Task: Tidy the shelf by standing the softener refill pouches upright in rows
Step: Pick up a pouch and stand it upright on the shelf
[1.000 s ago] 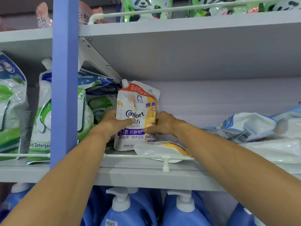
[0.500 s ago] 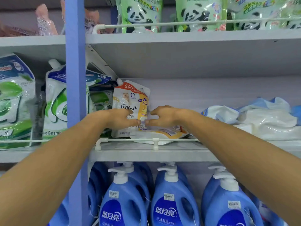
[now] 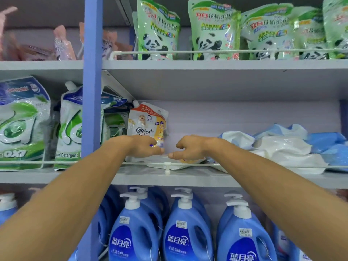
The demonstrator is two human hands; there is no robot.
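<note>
Head view: your two forearms reach up to the middle shelf (image 3: 188, 178), blue pump bottles (image 3: 186, 228) on the shelf below.
Left hand (image 3: 145, 147): fingers curled in front of the lower part of the upright pouch (image 3: 147, 121); you cannot tell whether they grip it.
Right hand (image 3: 191, 148): fingers curled just above the flat pouch (image 3: 178, 166), thumb pointing left (grip equally unclear).
Flat pouch: lying on its side just behind the front rail (image 3: 244, 166), below both your hands.
Upright pouch: Comfort softener refill, spout up, at the shelf's left end beside green detergent pouches (image 3: 114, 123).
Heap (image 3: 282, 147): white and blue pouches slumped flat to the right.
</note>
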